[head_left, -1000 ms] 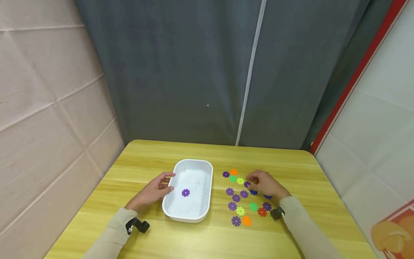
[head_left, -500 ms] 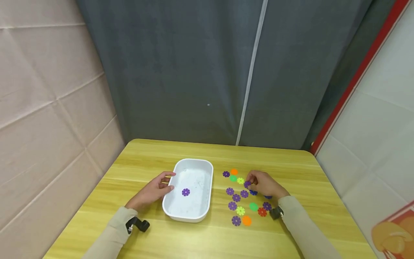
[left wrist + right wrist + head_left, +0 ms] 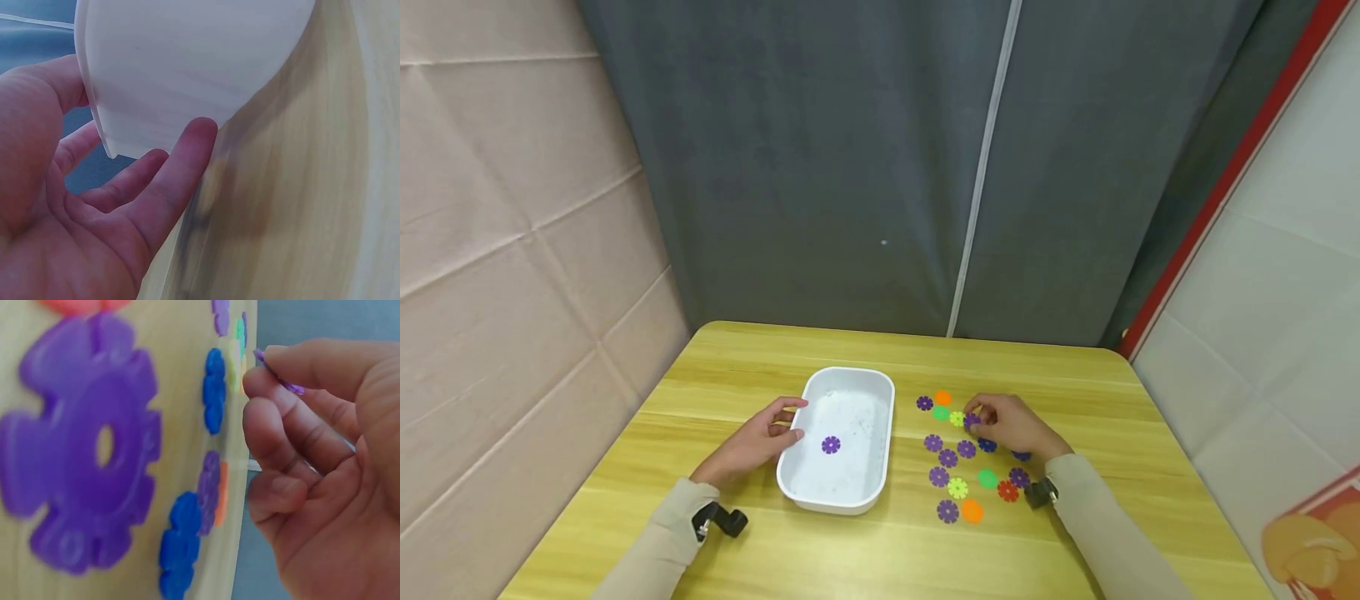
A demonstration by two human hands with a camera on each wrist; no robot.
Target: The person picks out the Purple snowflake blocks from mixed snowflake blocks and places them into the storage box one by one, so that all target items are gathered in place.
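A thin purple plastic snowflake disc (image 3: 279, 380) is pinched edgewise by the right hand (image 3: 1011, 425); the white plastic tray (image 3: 880, 479) is steadied by the left hand (image 3: 752, 446), fingers relaxed against its wall. With so slight a pinch, the disc could slip and be dropped among the loose discs on the tabletop (image 3: 1075, 383).

A curtained recording booth: grey zipped curtain (image 3: 880, 167), padded wall (image 3: 512, 208), wooden table (image 3: 865, 550)

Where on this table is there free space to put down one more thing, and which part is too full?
Bare wood lies along the far edge of the table, behind the white tray, and along the near edge between the two sleeves. It is crowded right of the tray, where the snowflake discs are scattered around the right hand. The left hand takes up the tray's left side.
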